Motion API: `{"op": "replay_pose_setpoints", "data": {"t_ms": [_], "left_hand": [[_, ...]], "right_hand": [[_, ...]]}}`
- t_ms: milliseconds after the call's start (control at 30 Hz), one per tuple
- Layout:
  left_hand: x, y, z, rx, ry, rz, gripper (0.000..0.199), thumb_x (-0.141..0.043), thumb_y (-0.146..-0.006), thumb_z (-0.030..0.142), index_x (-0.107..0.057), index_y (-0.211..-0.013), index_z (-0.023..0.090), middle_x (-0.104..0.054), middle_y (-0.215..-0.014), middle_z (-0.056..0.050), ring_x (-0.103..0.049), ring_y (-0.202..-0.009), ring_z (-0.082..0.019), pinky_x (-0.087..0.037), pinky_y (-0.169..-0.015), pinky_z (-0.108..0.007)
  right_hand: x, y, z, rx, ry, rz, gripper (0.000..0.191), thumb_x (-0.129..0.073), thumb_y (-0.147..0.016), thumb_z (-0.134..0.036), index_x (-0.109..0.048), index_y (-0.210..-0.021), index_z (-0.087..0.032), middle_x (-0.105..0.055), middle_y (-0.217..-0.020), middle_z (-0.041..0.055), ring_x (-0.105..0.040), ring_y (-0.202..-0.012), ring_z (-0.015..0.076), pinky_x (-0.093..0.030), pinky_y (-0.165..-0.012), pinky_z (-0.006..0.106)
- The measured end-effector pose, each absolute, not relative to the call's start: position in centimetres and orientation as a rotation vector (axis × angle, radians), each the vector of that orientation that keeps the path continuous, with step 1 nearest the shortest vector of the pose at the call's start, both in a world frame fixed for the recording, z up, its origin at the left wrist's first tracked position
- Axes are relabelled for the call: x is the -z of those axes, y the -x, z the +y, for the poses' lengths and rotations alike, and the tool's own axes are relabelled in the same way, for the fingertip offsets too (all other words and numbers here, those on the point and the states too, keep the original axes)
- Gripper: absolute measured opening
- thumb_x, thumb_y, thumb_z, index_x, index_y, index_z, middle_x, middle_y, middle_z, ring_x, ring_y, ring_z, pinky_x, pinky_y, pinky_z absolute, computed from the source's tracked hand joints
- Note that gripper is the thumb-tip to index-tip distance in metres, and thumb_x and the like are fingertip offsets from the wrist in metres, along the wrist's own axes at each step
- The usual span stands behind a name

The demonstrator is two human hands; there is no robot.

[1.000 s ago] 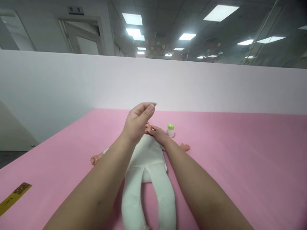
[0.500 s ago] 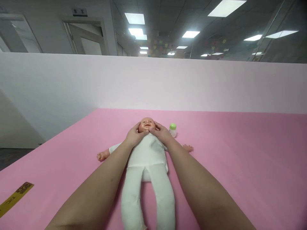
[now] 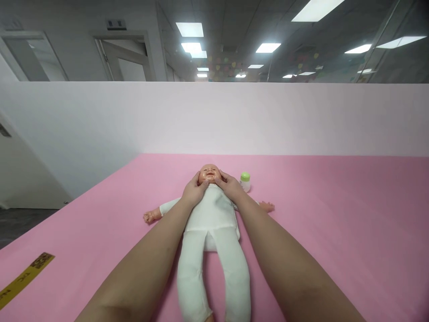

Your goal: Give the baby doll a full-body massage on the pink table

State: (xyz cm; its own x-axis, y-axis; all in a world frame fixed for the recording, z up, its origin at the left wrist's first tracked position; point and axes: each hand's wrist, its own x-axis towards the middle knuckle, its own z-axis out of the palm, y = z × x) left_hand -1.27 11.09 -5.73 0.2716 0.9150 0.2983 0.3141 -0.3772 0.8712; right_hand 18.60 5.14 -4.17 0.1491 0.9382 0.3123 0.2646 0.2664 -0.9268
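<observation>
A baby doll (image 3: 212,210) with a white cloth body and hard plastic head lies on its back, arms spread to the sides and legs toward me. My left hand (image 3: 195,190) cups the left side of the doll's head, its thumb beside the chin. On the other side my right hand (image 3: 231,187) does the same, thumb by the doll's jaw. Between both hands the doll's face points up. The fingers behind the head are partly hidden. Just right of my right hand stands a small white jar with a green lid (image 3: 245,182).
A pink tabletop (image 3: 318,214) lies under everything. Behind it rises a white partition (image 3: 251,118). A yellow strip with dark print (image 3: 27,279) is at the lower left. Beyond the left edge are a dark floor and a pale door.
The view has shifted slightly, so the doll, jar and strip appear a little further right. Both hands keep their place at the doll's head, and the thumbs have moved only slightly.
</observation>
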Motion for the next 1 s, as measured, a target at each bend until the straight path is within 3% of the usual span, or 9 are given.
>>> {"op": "replay_pose_setpoints", "data": {"t_ms": [100, 233, 500, 733, 1000], "left_hand": [[5.7, 1.0, 10.7, -1.076, -1.874, 1.165, 0.062, -0.053, -0.103, 0.058, -0.052, -0.153, 0.021, -0.055, -0.158, -0.012, -0.054, -0.143, -0.029, -0.04, -0.119, -0.041], [6.0, 0.8, 10.2, -1.069, -1.871, 1.267, 0.064, -0.046, -0.104, 0.061, -0.051, -0.153, 0.02, -0.052, -0.16, -0.015, -0.05, -0.147, -0.032, -0.037, -0.12, -0.045], [6.1, 1.2, 10.3, -1.103, -1.855, 1.287, 0.064, -0.039, -0.107, 0.055, -0.05, -0.156, 0.015, -0.048, -0.162, -0.016, -0.045, -0.152, -0.03, -0.032, -0.125, -0.043], [4.7, 1.5, 9.3, -1.071, -1.938, 1.194, 0.061, -0.052, -0.099, 0.068, -0.062, -0.143, 0.026, -0.068, -0.142, -0.01, -0.066, -0.127, -0.033, -0.048, -0.107, -0.042], [4.6, 1.6, 9.3, -1.031, -1.93, 1.237, 0.06, -0.057, -0.097, 0.066, -0.061, -0.141, 0.025, -0.071, -0.137, -0.011, -0.069, -0.121, -0.033, -0.05, -0.102, -0.041]], "right_hand": [[4.7, -18.8, 5.7, -0.702, 1.251, -1.34, 0.062, -0.066, -0.095, -0.063, -0.065, -0.145, -0.028, -0.061, -0.154, 0.0047, -0.052, -0.146, 0.0292, -0.035, -0.126, 0.049], [4.9, -18.8, 6.2, -0.763, 1.201, -1.318, 0.057, -0.055, -0.1, -0.064, -0.068, -0.141, -0.027, -0.069, -0.143, 0.0044, -0.059, -0.139, 0.0283, -0.042, -0.122, 0.049], [4.1, -18.2, 5.3, -0.758, 1.269, -1.354, 0.062, -0.083, -0.082, -0.05, -0.069, -0.139, -0.029, -0.074, -0.134, 0.0057, -0.065, -0.13, 0.0328, -0.049, -0.115, 0.049], [4.0, -17.8, 5.2, -0.729, 1.287, -1.363, 0.067, -0.089, -0.075, -0.047, -0.069, -0.138, -0.032, -0.075, -0.13, 0.0043, -0.069, -0.123, 0.0326, -0.055, -0.109, 0.05], [3.8, -17.8, 5.0, -0.684, 1.326, -1.378, 0.066, -0.09, -0.073, -0.047, -0.07, -0.135, -0.033, -0.077, -0.127, 0.0033, -0.069, -0.123, 0.0326, -0.054, -0.108, 0.05]]}}
